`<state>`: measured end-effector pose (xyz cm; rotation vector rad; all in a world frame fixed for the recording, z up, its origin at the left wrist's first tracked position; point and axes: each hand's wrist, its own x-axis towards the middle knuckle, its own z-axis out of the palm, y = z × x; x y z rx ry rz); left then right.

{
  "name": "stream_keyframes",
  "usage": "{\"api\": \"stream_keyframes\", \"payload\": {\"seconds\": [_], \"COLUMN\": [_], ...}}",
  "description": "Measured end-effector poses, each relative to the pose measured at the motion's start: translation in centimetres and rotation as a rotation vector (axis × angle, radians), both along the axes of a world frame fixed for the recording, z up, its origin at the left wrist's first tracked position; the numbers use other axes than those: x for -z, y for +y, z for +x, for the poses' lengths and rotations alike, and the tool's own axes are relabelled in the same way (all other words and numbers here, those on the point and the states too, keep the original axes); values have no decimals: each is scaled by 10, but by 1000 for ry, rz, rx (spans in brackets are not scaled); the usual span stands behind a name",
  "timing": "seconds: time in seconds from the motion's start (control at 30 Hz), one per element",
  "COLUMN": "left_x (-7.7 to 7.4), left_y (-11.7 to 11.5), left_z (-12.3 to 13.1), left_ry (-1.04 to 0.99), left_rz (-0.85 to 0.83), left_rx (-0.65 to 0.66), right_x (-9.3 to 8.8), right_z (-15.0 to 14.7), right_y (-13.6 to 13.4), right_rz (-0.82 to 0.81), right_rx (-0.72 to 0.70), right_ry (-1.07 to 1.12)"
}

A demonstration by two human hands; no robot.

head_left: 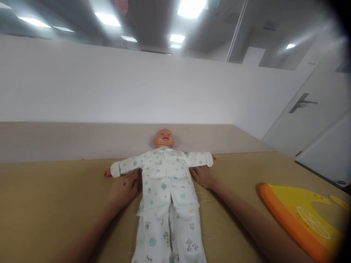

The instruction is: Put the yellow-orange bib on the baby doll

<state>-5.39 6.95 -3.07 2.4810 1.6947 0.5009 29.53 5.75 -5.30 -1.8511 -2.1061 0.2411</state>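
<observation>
A baby doll [167, 182] lies on its back, its bald head at the far end and its arms stretched out sideways. It wears a white long-sleeved top and white trousers with small printed animals and dots. My left hand [124, 188] rests on the table just below the doll's sleeve on the left, near its torso; its fingers are curled and partly hidden. On the other side, my right hand [203, 177] lies low beside the torso, fingers stretched toward the doll and partly under the sleeve. Neither hand visibly grips the clothing.
A yellow and orange bib [290, 204] with a citrus-slice print lies at the right of the tan table [55, 204]. Behind the table stands a white wall [115, 84] with glass above it. A white door with a metal handle [303, 103] is at the right.
</observation>
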Motion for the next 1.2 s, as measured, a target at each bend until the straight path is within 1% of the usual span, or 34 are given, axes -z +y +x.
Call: {"api": "stream_keyframes", "payload": {"seconds": [0.07, 0.13, 0.23, 0.33, 0.43, 0.5, 0.53, 0.57, 0.63, 0.7, 0.73, 0.8, 0.87, 0.97, 1.07, 1.2], "left_x": [0, -1, -2, -3, -3, -2, -1, -1, 0, -1, -1, -3, -4, -5, -2, 1], "left_y": [-2, -3, -7, -15, -22, -25, -26, -26, -26, -25, -25, -25, -26, -26, -25, -23], "left_z": [1, 1, 1, 1, 1, 0, 0, -1, -2, -3, -3, -2, -2, -1, -3, -3], "left_ry": [19, 39, 29, -15, -55, -90, -112, -133, -166, -192, -208, -260, -335, -409, -421, -431], "left_rz": [-11, -5, 7, -27, -55, -68, -74, -78, -87, -102, -115, -127, -95, -43, -41, -71], "left_rx": [2, 3, 27, 47, 37, 41, 47, 54, 70, 76, 77, 65, 4, -93, -74, -26], "right_x": [1, 1, 4, 7, 6, 2, -1, -4, -10, -13, -14, -15, -14, -14, -14, -12], "right_z": [-4, -7, -7, -5, -7, -11, -13, -15, -17, -15, -12, -3, 7, 19, 25, 28], "right_y": [-9, -17, -30, -45, -58, -63, -64, -64, -63, -60, -58, -54, -50, -45, -43, -42], "right_rz": [1, 18, 51, 75, 115, 137, 139, 138, 118, 60, 13, -108, -231, -361, -425, -494], "right_rx": [3, -25, -93, -171, -240, -282, -280, -249, -117, 37, 89, 126, 100, 15, -85, -184], "right_ry": [-126, -174, -180, -182, -106, 49, 167, 302, 567, 800, 917, 1157, 1353, 1527, 1657, 1752]}}
